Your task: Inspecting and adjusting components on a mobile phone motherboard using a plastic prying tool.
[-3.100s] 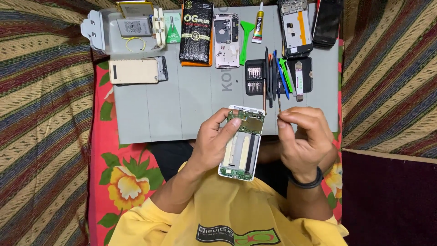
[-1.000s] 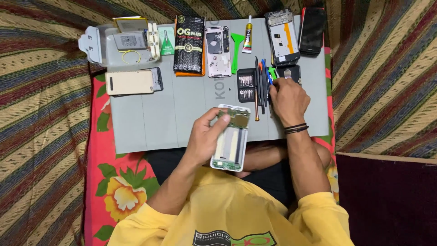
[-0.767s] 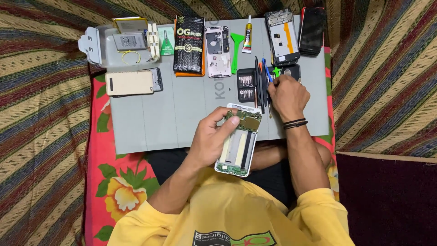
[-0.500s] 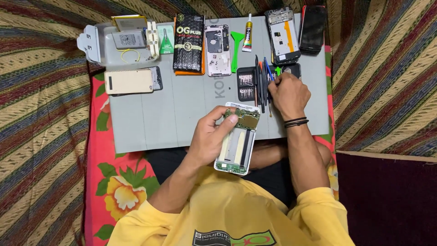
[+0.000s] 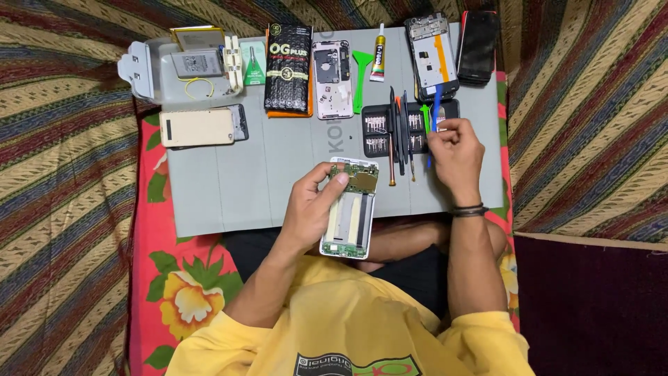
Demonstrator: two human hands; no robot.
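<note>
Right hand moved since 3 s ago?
Yes. The right hand left the opened phone and went up the grey mat to the black bit case.

Left hand point(image 5: 314, 209) — fingers curled in a grip, thumb laid forward, palm turned inward; forearm bare, angled up from the lower left, elbow bent near the torso. Right hand point(image 5: 456, 153) — extended forward and raised above the left, fingers drawn together in a loose pinch, knuckles shown to the camera; wrist banded in black, forearm bare and held nearly straight. Both upper arms are sleeved in yellow.
</note>
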